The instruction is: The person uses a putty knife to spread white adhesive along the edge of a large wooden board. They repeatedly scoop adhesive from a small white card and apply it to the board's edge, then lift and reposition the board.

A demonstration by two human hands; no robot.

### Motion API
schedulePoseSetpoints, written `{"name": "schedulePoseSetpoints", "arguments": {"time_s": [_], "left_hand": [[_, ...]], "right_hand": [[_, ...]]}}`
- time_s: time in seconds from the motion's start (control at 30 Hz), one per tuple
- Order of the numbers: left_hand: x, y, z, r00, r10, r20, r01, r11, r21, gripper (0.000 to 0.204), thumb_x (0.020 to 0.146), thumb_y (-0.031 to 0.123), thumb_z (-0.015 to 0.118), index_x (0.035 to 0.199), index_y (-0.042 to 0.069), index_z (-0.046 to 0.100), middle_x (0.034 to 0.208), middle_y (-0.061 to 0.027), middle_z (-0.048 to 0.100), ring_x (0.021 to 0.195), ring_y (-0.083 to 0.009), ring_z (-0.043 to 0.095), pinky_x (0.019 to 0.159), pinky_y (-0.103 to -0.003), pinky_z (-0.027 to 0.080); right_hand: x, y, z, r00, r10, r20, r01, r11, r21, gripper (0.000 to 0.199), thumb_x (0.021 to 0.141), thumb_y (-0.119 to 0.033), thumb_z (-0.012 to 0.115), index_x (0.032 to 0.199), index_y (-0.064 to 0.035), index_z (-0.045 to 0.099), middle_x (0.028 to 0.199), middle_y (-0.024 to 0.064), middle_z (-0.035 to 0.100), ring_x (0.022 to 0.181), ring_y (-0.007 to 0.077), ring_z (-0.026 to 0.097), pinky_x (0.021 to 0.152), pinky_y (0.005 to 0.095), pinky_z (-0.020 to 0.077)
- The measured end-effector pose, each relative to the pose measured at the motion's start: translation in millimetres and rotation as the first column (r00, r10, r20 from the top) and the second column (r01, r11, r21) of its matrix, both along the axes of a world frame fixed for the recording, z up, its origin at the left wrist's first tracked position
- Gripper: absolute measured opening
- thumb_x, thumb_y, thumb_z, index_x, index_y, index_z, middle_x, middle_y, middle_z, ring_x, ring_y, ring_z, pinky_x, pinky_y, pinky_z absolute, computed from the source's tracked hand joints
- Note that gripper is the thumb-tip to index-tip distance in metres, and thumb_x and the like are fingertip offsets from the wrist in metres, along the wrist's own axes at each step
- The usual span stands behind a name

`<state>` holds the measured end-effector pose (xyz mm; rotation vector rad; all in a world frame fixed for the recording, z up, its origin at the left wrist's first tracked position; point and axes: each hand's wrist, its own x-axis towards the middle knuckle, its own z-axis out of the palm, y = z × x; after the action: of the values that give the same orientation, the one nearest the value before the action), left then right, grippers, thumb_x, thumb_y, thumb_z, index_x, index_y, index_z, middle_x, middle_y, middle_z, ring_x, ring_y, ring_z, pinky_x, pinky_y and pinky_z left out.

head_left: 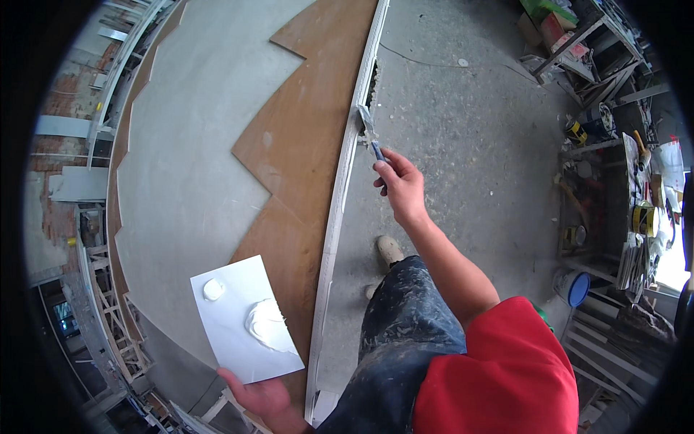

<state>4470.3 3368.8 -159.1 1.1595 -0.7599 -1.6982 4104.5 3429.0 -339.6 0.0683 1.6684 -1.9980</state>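
Observation:
My right hand (402,182) is closed round the dark blue handle of a putty knife (366,123). The knife's blade, smeared with white, lies at the white-coated long edge (337,217) of a big panel. My left hand (254,395) grips a white rectangular board (230,329) from beneath, its thumb side at the near corner. On that board sit a large heap of white paste (267,324) and a small round white lump (212,289). The panel has a grey face (195,137) and a brown wooden zigzag border (303,123).
To the right spreads a grey concrete floor (463,145) spotted with white. Cluttered shelves (607,152) stand along the far right, beside a bucket with blue inside (577,288). Wooden frames (108,289) lie beyond the panel's left side. My shoe (389,249) is close to the panel edge.

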Motion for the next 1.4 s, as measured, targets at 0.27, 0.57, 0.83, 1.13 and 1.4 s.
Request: {"name": "schedulePoseSetpoints", "arguments": {"time_s": [0.27, 0.57, 0.83, 1.13, 1.4], "left_hand": [[7, -2, -2, 1.000, 0.004, -0.015, -0.004, 1.000, 0.005, 0.071, 0.103, 0.050, 0.046, 0.151, 0.001, 0.032, 0.153, -0.0122, 0.039, 0.139, -0.0314, 0.039, 0.116, -0.046, 0.031], [57, -2, -9, 0.994, -0.071, -0.080, 0.070, 0.998, -0.007, 0.068, 0.105, 0.050, 0.039, 0.153, 0.002, 0.030, 0.156, -0.0115, 0.037, 0.141, -0.0315, 0.037, 0.117, -0.046, 0.029], [127, 2, -18, 0.967, -0.143, -0.209, 0.147, 0.989, 0.006, 0.066, 0.106, 0.048, 0.037, 0.154, 0.002, 0.028, 0.158, -0.0114, 0.035, 0.143, -0.0317, 0.035, 0.118, -0.047, 0.027], [162, 8, -23, 0.980, -0.144, -0.136, 0.146, 0.989, 0.010, 0.067, 0.106, 0.049, 0.037, 0.153, 0.002, 0.030, 0.155, -0.0109, 0.038, 0.141, -0.0303, 0.038, 0.117, -0.047, 0.029], [147, 13, -15, 0.996, -0.075, -0.056, 0.076, 0.997, 0.024, 0.066, 0.105, 0.050, 0.038, 0.153, 0.004, 0.031, 0.155, -0.0107, 0.038, 0.141, -0.0305, 0.038, 0.117, -0.046, 0.030]], "right_hand": [[23, 20, -5, 1.000, 0.003, 0.010, -0.004, 0.990, 0.140, 0.040, 0.093, -0.014, 0.068, 0.130, -0.0003, 0.063, 0.092, 0.0029, 0.067, 0.069, 0.0090, 0.061, 0.059, 0.0251, 0.0491], [55, 48, 14, 0.997, -0.044, 0.068, 0.048, 0.997, -0.053, 0.041, 0.094, -0.015, 0.065, 0.132, 0.0007, 0.059, 0.096, 0.0057, 0.069, 0.069, 0.0119, 0.063, 0.058, 0.0255, 0.0469], [153, 69, 23, 0.978, 0.107, 0.177, -0.072, 0.978, -0.197, 0.040, 0.098, -0.017, 0.062, 0.135, -0.0021, 0.057, 0.103, 0.0075, 0.069, 0.080, 0.0139, 0.066, 0.064, 0.0271, 0.0497], [181, 42, -9, 0.994, 0.006, 0.107, 0.009, 0.991, -0.137, 0.043, 0.096, -0.017, 0.065, 0.136, -0.0019, 0.056, 0.102, 0.0053, 0.068, 0.080, 0.0134, 0.065, 0.066, 0.0263, 0.0497], [224, 22, -26, 0.995, -0.040, 0.093, 0.046, 0.997, -0.060, 0.047, 0.096, -0.016, 0.066, 0.139, -0.0025, 0.052, 0.105, 0.0043, 0.067, 0.083, 0.0107, 0.066, 0.064, 0.0233, 0.0491]]}}
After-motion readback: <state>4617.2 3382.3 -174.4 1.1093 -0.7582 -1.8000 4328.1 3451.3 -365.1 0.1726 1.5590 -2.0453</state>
